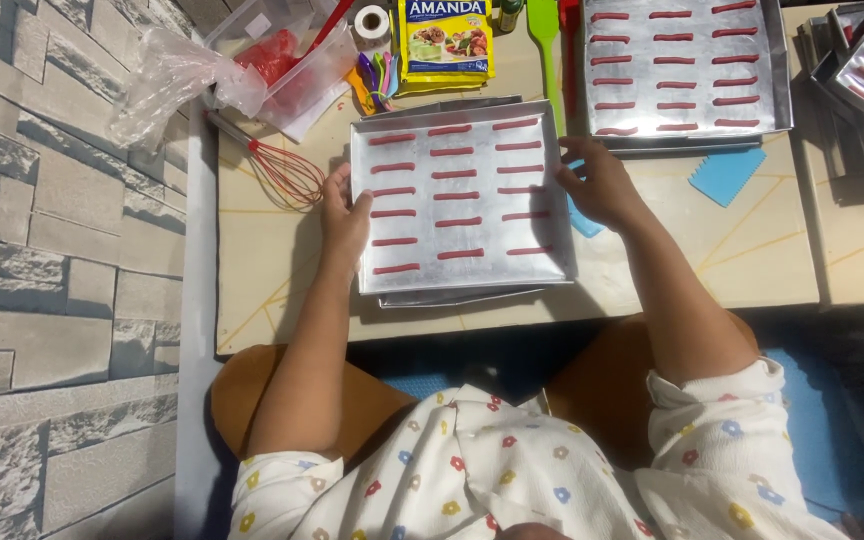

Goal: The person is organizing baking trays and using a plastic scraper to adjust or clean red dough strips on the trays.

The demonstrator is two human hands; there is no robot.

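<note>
Tray (552, 262) held at both short sides, on worktop (272, 270).
Left hand (344, 215), right hand (600, 185) gripping edges; red strips (455, 197) in three columns, lying crosswise.

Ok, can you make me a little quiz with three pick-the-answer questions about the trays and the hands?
1. Where is the whisk?
A. left of the near tray
B. on the far tray
C. in a hand

2. What colour are the piped strips on the near tray?
A. green
B. red
C. white

3. What are the hands doing?
A. resting in the lap
B. gripping the tray's two sides
C. holding a spoon

Answers: 1 A, it lies on the table beside that tray. 2 B, every strip is red. 3 B, the left hand and right hand each sit at one edge.
</note>
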